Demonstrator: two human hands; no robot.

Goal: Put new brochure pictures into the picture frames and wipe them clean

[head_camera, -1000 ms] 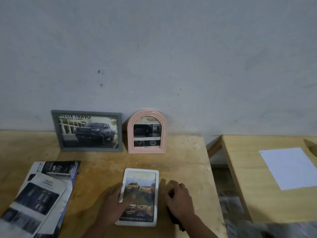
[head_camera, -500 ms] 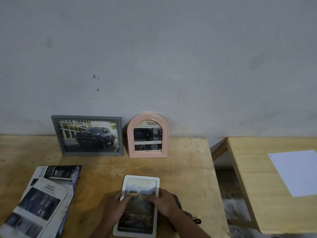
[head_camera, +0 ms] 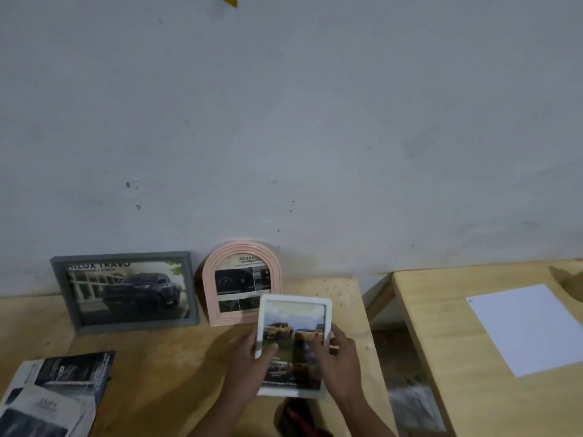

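I hold a white picture frame [head_camera: 293, 313] with a picture of yellow trucks upright above the wooden table [head_camera: 176, 373]. My left hand [head_camera: 249, 357] grips its left edge, thumb on the glass. My right hand [head_camera: 339, 357] grips its right edge, thumb across the front. A grey frame [head_camera: 126, 291] with a dark pickup picture and a pink arched frame [head_camera: 241, 279] lean against the wall behind. A dark cloth [head_camera: 299, 417] lies on the table below the white frame.
Brochures [head_camera: 53, 402] lie at the table's left front. A second wooden table [head_camera: 467, 389] stands to the right across a gap, with a white sheet of paper [head_camera: 527, 326] on it. The grey wall [head_camera: 284, 121] closes the back.
The white frame lay flat on the table under my hands. Both hands have lifted it and carried it up and to the right, in front of the pink frame. The cloth stays on the table.
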